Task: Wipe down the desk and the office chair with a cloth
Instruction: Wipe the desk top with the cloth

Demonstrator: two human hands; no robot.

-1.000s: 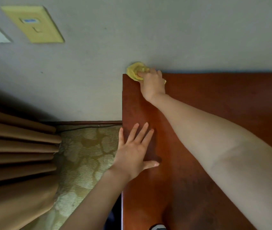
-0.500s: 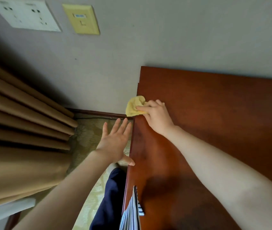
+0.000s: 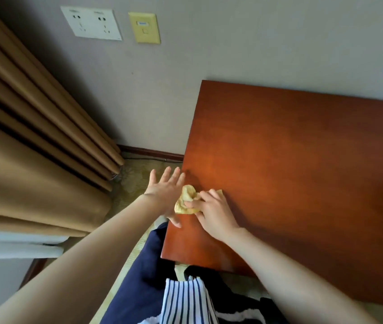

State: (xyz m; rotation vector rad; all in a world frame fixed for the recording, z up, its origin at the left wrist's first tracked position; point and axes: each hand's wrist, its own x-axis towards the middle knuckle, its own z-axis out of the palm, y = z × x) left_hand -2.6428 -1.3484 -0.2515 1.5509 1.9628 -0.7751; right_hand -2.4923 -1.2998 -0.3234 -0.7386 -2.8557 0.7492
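A reddish-brown wooden desk [image 3: 302,171] fills the right half of the head view, its back edge against the wall. My right hand [image 3: 214,212] presses a crumpled yellow cloth [image 3: 186,199] onto the desk's left edge, near the front corner. The cloth hangs partly over that edge. My left hand [image 3: 166,190] is flat with fingers spread, just off the desk's left side, touching the cloth from the left; its thumb rests at the desk edge. No office chair is in view.
Tan curtains [image 3: 34,136] hang at the left over a patterned carpet [image 3: 134,178]. A white socket plate [image 3: 91,23] and a yellow plate [image 3: 145,28] sit on the grey wall. My dark trousers and striped top are below the desk's front edge.
My right hand has dragged the cloth from the desk's far left corner down along the left edge toward me. My left hand has slid off the desk top to beside that edge.
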